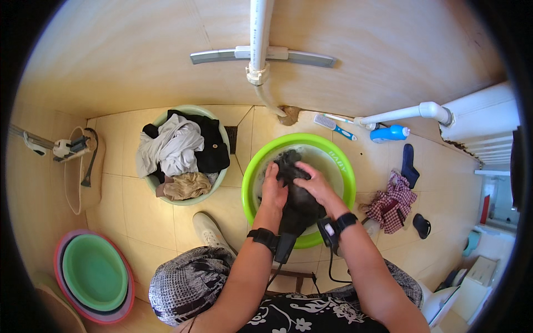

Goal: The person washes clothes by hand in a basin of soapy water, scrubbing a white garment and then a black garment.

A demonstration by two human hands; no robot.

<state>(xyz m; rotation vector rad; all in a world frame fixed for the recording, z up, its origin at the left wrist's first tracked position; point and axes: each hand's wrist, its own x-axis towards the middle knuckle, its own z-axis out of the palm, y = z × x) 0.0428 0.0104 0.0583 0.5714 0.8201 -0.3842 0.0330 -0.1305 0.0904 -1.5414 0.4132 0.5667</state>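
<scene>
In front of me a bright green round basin (250,166) holds cloudy, sudsy water. A wet black garment (300,201) lies bunched in it, its lower part spreading toward the basin's near rim. My left hand (273,190) grips the cloth from the left, while my right hand (316,186) has hold of it from the right, fingers curled over a gathered fold. Which kind of garment it is, I cannot tell. Black straps with small devices and cables sit on both my wrists.
To the left stands a pale green tub (222,180) heaped with clothes (176,145). Nested basins (94,272) are at lower left. A brush (335,127), a blue bottle (390,133), a checked cloth (391,202) and a dark sock (410,166) lie right. A white pipe (259,44) runs down the wall.
</scene>
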